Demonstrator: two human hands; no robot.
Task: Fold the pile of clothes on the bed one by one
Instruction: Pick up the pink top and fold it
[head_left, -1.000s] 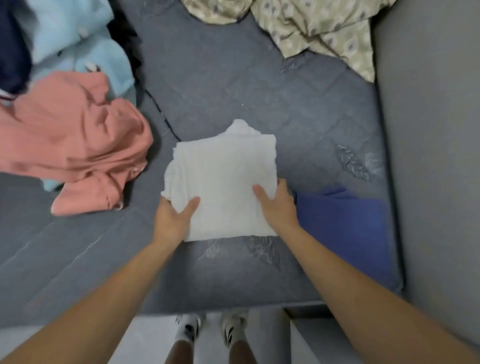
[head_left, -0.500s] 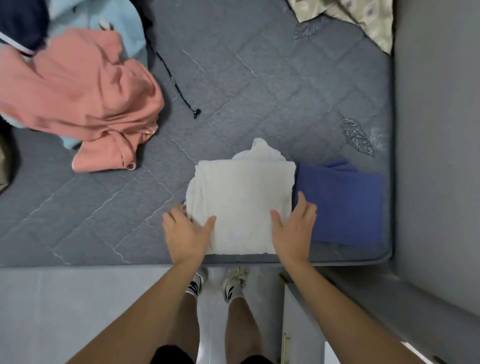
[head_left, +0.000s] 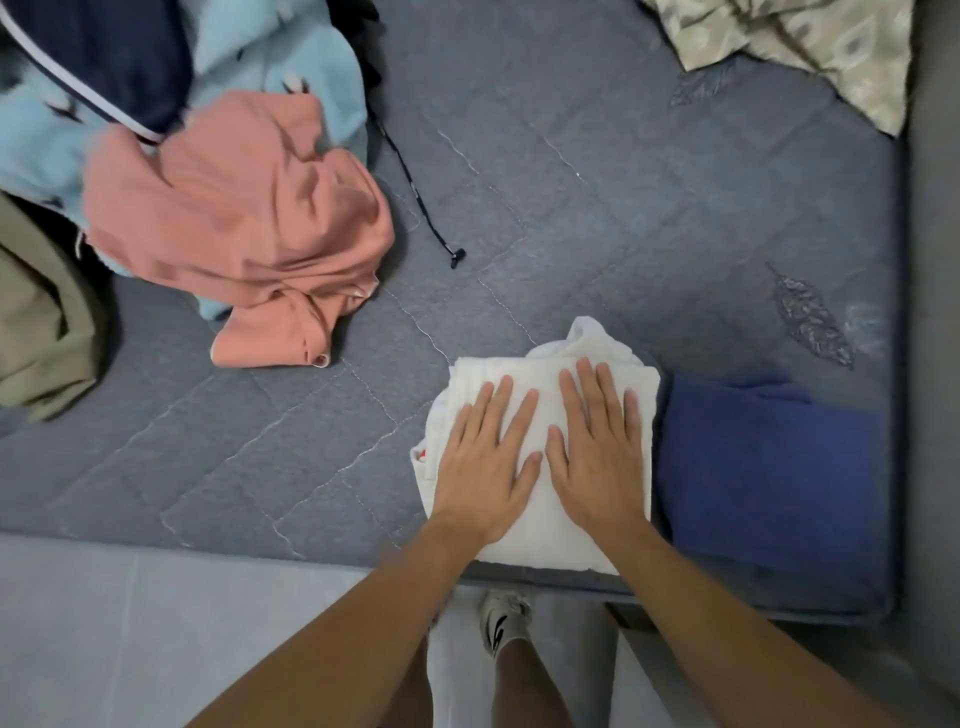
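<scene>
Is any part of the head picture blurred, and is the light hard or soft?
Head view: the crumpled salmon-pink garment and the pile at upper left are softly blurred; both hands on the folded white cloth are sharper; light is soft, shadows faint.

Left hand (head_left: 485, 470) and right hand (head_left: 597, 457) cover most of white garment (head_left: 540, 540); fold lines beneath not visible. Olive garment (head_left: 41, 312), navy garment (head_left: 104, 57) and patterned sheet (head_left: 795, 41) cut off at frame edges.
</scene>
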